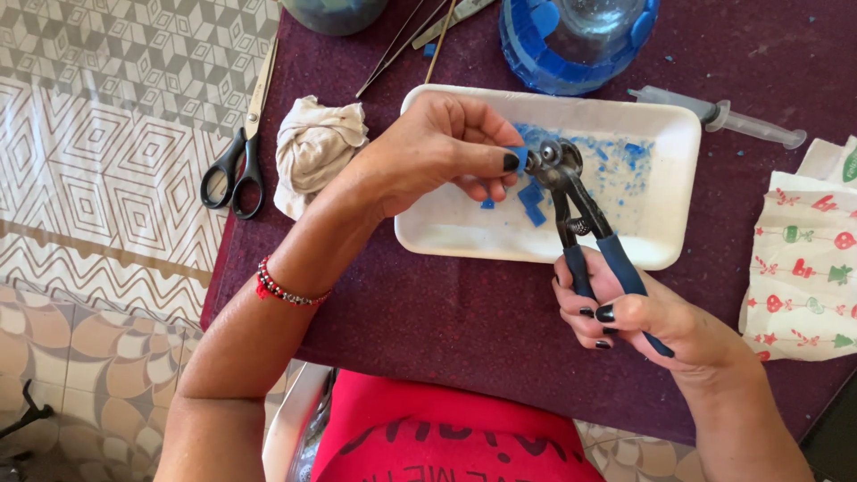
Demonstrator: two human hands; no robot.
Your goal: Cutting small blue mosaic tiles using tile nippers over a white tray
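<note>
Two hands work above the white tray (665, 236): the left hand (428, 152) pinches a small blue tile piece (520, 158) at its outer edge, feeding it into the wheeled nippers (571, 205), whose handles the right hand (643, 317) grips closed. Judged rigid, light, brittle and sharp-edged. Blue fragments (533, 203) lie in the tray; scissors (234, 165) and crumpled cloth (314, 147) left of it, syringe (723, 116) beyond, all clear.

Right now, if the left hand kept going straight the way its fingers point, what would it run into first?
The left hand points right, pinching a small blue tile piece. It would first meet the wheeled head of the nippers, which already touches that piece, above the white tray.
</note>
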